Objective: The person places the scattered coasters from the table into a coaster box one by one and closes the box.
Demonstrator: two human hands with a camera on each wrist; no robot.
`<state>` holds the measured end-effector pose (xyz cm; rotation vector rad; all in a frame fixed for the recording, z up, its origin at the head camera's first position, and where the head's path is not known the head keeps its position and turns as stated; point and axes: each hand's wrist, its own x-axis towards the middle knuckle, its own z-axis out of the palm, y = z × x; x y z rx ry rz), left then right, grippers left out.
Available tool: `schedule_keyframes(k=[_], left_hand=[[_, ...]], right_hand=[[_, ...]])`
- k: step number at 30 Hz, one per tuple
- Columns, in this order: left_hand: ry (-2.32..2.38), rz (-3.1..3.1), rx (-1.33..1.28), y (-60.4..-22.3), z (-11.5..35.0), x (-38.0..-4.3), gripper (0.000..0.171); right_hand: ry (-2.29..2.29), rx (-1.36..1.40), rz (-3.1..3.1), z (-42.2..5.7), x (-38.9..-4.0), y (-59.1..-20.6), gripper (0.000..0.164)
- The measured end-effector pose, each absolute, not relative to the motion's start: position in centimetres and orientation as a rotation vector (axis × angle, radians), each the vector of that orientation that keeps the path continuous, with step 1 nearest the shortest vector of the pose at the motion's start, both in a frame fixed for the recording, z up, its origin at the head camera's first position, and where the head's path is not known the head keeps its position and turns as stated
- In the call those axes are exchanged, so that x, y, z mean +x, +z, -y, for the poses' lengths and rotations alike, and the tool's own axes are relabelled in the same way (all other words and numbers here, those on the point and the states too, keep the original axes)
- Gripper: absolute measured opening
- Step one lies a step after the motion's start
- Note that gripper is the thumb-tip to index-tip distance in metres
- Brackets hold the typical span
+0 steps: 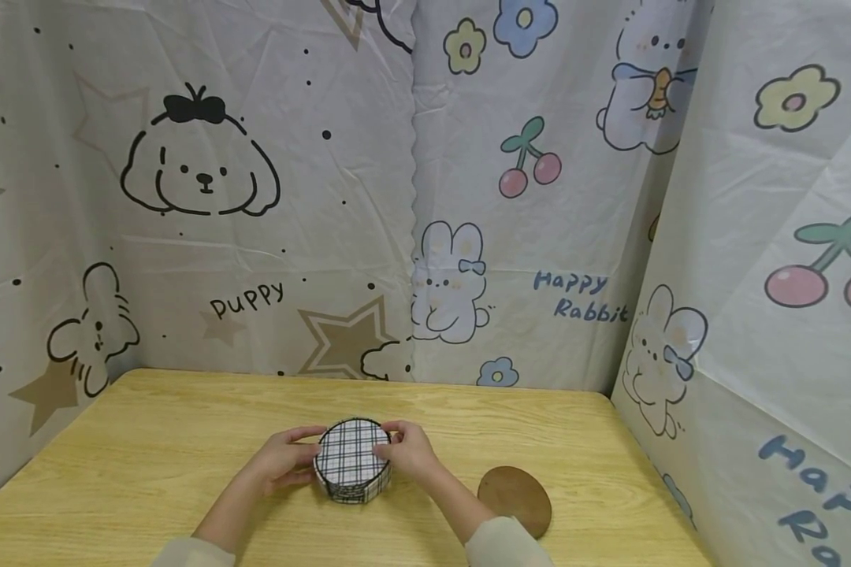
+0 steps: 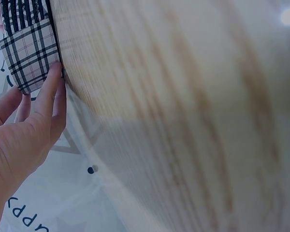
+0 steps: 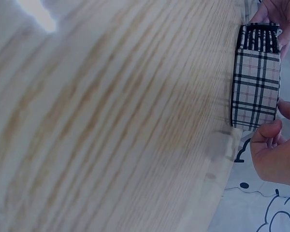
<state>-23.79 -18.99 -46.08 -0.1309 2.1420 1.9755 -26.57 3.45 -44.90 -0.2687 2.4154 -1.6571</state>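
A round coaster holder (image 1: 352, 453) in black-and-white plaid rests on the table between both hands. Stacked edges of several coasters (image 3: 260, 39) show in the gap in its side wall. My left hand (image 1: 284, 461) holds it from the left, fingertips on the plaid wall in the left wrist view. From the right, my right hand (image 1: 413, 455) grips the far right rim, with the thumb over the plaid top in the head view. In the right wrist view, thumb and fingers of that hand meet the holder's corner.
On the wooden table (image 1: 184, 441), a flat brown disc (image 1: 516, 501) lies right of the holder, close by the right forearm. Printed curtains (image 1: 340, 197) with puppies and rabbits hang behind the table and along both sides.
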Motion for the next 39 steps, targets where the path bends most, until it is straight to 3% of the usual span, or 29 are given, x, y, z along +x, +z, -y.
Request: schedule_keyframes(k=[25, 39], left_hand=[[1.98, -2.134, -0.12, -46.1, 18.9, -23.8, 0.048], [1.975, -2.14, -0.12, -46.0, 19.0, -23.8, 0.049]], right_hand=[[-1.644, -0.364, -2.467, -4.1, -26.2, -45.4, 0.033], [-1.37, -0.537, -2.67, -7.4, -24.9, -44.4, 0.029]])
